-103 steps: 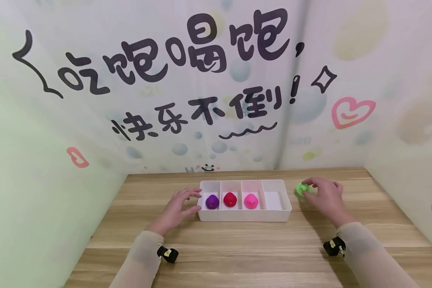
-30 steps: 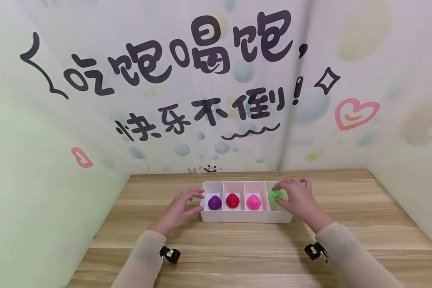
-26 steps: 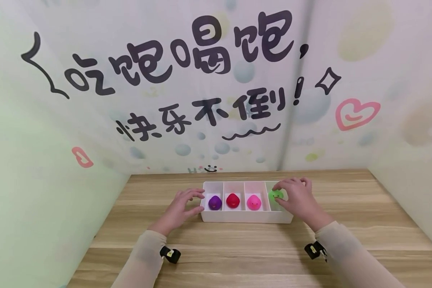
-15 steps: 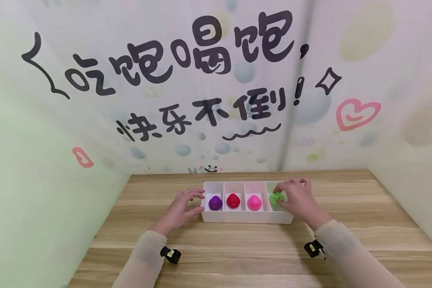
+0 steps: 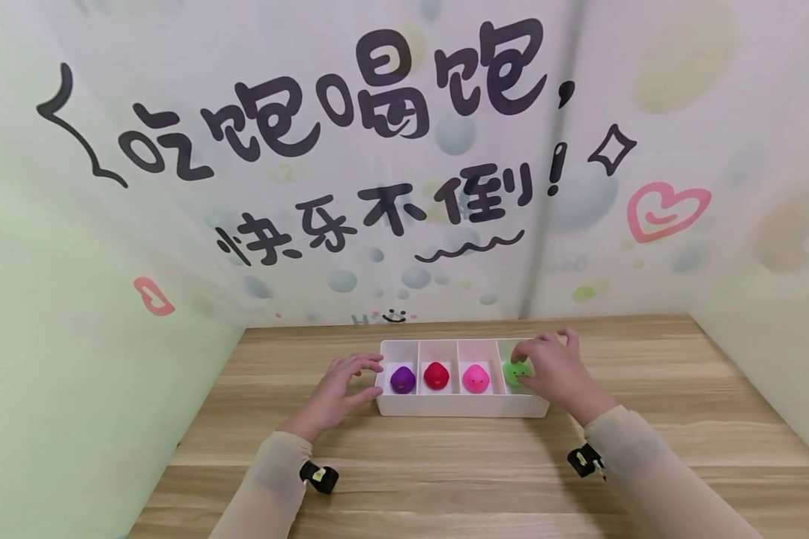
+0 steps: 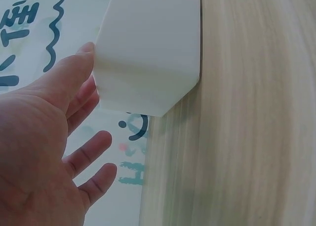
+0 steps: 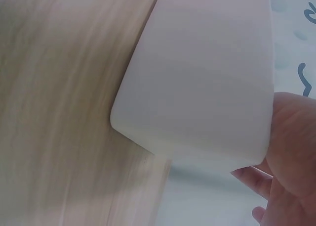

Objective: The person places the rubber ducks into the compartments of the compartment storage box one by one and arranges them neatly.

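Note:
A white divided box (image 5: 464, 406) lies lengthwise across the table. In its compartments, from the left, sit a purple rubber duck (image 5: 402, 380), a red one (image 5: 436, 376) and a pink one (image 5: 476, 379). My right hand (image 5: 558, 372) reaches over the box's right end and pinches a green rubber duck (image 5: 516, 372) between thumb and fingers, down inside the rightmost compartment. My left hand (image 5: 335, 389) is at the box's left end, thumb and fingers spread and fairly straight. In the left wrist view its thumb tip touches the box's upper edge. The right wrist view hides the fingertips behind the box.
The wood-grain table (image 5: 438, 479) meets a printed wall (image 5: 297, 299) just behind the box. Side walls close in the left and right. Each wrist carries a small black camera, such as the one on the left sleeve (image 5: 320, 477).
My right hand has brought the green rubber duck leftward from beside the box into the rightmost compartment and lowered it a little. My left hand has stayed at the box's left end.

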The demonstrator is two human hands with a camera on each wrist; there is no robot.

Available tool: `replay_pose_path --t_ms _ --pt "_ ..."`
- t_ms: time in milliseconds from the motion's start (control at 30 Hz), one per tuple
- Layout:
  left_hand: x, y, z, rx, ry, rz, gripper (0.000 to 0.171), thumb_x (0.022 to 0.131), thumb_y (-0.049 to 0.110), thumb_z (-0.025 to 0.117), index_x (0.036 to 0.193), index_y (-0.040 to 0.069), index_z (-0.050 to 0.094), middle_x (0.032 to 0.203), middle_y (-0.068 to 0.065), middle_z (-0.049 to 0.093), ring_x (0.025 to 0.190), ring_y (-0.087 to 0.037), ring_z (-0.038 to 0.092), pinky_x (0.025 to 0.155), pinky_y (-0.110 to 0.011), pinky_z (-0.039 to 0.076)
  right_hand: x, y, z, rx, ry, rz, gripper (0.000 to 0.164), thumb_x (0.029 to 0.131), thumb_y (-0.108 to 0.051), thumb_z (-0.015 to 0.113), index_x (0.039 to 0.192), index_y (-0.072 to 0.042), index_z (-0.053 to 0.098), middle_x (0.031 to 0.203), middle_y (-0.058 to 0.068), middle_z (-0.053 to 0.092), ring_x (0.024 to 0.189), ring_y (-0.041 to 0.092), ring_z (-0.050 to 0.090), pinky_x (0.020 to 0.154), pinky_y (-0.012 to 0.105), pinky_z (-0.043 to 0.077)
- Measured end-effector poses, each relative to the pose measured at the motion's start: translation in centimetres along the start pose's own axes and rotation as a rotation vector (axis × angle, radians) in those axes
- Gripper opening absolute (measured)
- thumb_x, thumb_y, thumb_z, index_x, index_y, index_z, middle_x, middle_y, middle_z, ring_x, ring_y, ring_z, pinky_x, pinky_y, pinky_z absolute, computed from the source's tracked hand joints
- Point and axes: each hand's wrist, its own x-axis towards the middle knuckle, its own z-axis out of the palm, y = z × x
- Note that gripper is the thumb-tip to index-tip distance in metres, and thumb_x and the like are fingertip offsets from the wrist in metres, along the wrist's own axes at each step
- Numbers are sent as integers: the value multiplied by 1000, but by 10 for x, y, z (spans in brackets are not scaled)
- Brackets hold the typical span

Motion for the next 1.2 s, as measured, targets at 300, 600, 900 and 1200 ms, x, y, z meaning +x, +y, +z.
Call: replay_pose_path --t_ms 300,600,900,1200 --pt "0 3 0 22 -8 -6 35 94 20 76 126 9 66 150 -3 57 126 -29 50 106 -54 48 1 1 2 -37 -31 24 27 73 -13 92 90 -19 72 88 -5 72 105 31 57 109 70 16" --pt "1 2 0 30 -2 -15 34 95 21 76 126 10 67 150 0 57 126 -27 49 107 -54 47 4 -1 0 -44 -55 20 28 73 -11 92 89 -19 70 87 -5 72 104 32 58 110 70 16" --pt "1 9 -1 121 5 -20 34 94 22 76 125 12 68 150 -1 58 132 -30 49 112 -55 43 3 -2 -2 -73 -30 -4 26 75 -14 91 90 -20 72 100 1 77 104 32 58 108 69 20" --pt "1 21 0 234 -2 -19 35 95 22 75 127 10 68 150 -5 58 133 -34 51 114 -58 41 -4 -6 -4 -72 30 -25 19 80 -15 87 92 -18 73 101 2 75 103 30 62 102 63 28"
